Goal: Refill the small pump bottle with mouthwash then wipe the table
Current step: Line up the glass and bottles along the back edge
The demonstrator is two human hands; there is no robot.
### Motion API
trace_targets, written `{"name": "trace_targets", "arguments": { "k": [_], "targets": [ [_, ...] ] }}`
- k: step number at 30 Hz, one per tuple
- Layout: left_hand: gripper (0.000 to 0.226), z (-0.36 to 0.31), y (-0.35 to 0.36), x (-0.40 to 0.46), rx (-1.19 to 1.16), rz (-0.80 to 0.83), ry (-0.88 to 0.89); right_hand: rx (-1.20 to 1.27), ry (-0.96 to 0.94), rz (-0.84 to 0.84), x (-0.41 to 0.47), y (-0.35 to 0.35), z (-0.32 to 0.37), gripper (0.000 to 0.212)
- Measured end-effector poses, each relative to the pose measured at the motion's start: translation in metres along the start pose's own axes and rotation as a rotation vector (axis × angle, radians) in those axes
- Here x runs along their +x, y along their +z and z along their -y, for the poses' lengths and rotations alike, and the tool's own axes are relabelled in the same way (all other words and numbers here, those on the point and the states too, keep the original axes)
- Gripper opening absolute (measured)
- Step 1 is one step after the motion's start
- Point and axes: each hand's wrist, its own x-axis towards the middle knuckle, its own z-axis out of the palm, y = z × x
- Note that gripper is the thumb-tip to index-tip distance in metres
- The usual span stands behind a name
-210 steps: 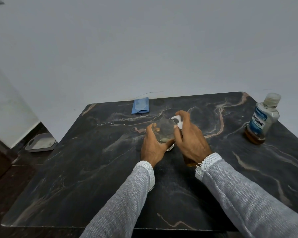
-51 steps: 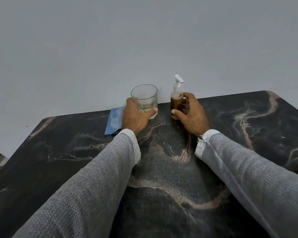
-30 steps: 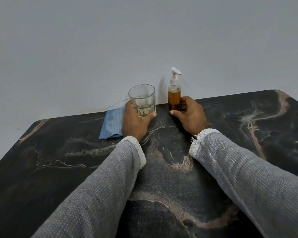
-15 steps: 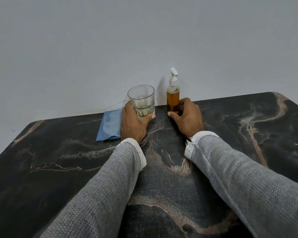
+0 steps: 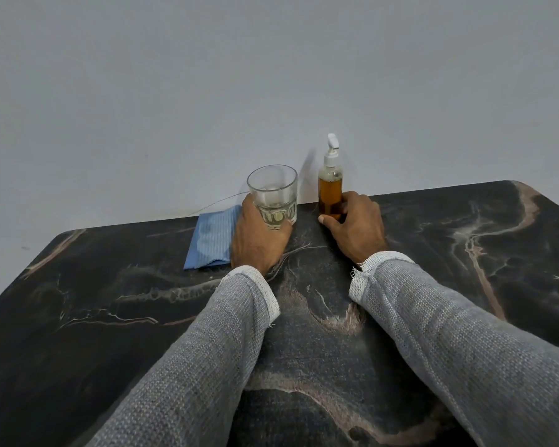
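Pump bottle (image 5: pixel 330 195) upright at table (image 5: pixel 110 317) far edge, long axis vertical, nozzle turned away; gripped low by right hand (image 5: pixel 355 229), fingers curled around it. Glass (image 5: pixel 272 196) just beside, wrapped by left hand (image 5: pixel 255 243); blue cloth (image 5: pixel 212 238) flat alongside.

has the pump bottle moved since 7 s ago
Yes. The pump bottle went from mid-table to the table's far edge by the wall.

Clear glass (image 5: pixel 272 196), grey wall (image 5: pixel 207 75)
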Motion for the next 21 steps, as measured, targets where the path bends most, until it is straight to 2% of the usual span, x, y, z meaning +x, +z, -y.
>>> {"name": "trace_targets", "arguments": {
  "k": [21],
  "targets": [
    [0.079, 0.0078, 0.0042, 0.0027, -0.006, -0.011, 0.011, -0.056, 0.02, 0.003, -0.0008, -0.0018, 0.0043, 0.048]
  ]
}}
